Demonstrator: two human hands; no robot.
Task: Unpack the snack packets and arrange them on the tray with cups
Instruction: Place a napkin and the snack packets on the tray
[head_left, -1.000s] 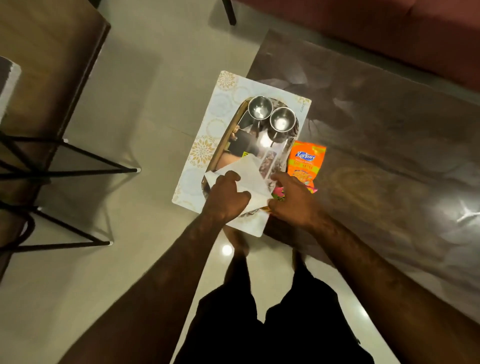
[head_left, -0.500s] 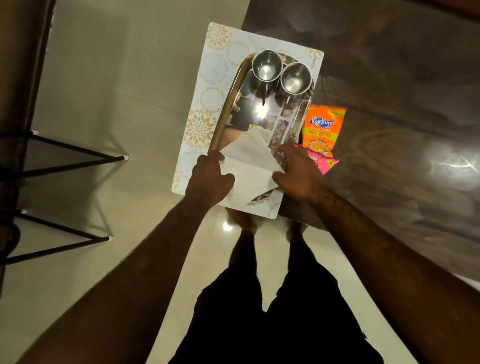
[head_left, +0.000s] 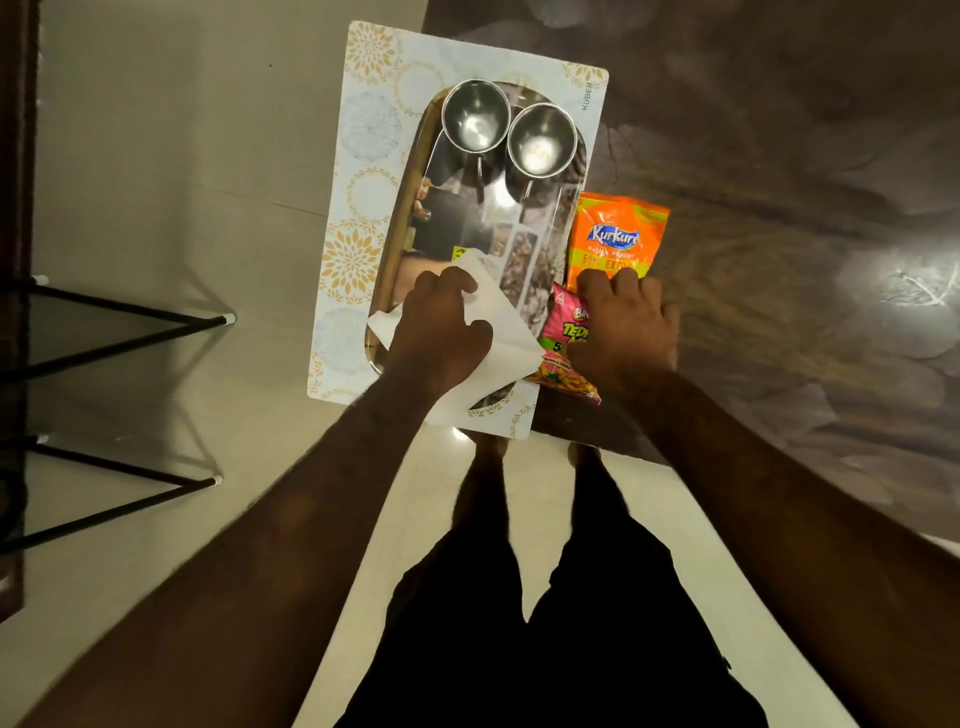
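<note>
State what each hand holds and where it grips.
Left hand pinches the white paper mid-sheet over the tray. Right hand lies on the pink packet; grip unclear.

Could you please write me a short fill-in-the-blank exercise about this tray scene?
1. ____ steel cups stand at the tray's far end.
2. The left hand rests on a ____ paper bag.
3. The right hand lies on a pink packet and an ____ packet.

Missing words: Two; white; orange
</note>
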